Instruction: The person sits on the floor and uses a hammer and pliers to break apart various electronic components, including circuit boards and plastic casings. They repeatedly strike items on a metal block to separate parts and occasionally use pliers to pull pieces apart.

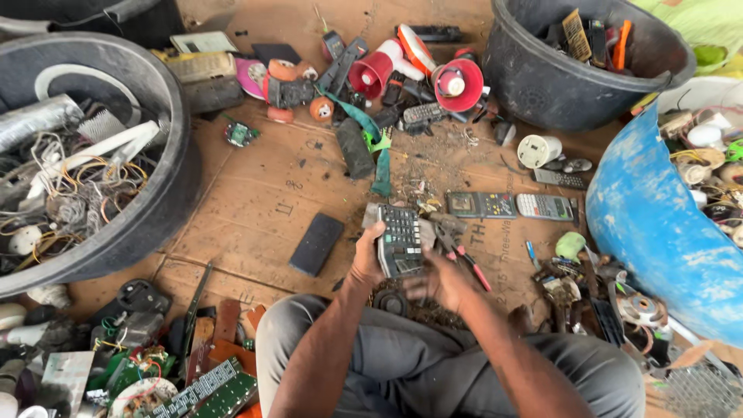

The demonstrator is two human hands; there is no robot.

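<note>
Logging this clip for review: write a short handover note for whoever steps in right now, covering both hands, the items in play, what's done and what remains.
Left hand: grips the dark calculator by its left edge, keypad up, above the lap.
Right hand: blurred, at the calculator's lower right; red-handled pliers lie right beside it, grip unclear.
Nearby: two more calculators on the cardboard floor, a black slab to the left, black tubs of scrap around.
Done: calculator picked up. Left: its casing looks unopened.
</note>
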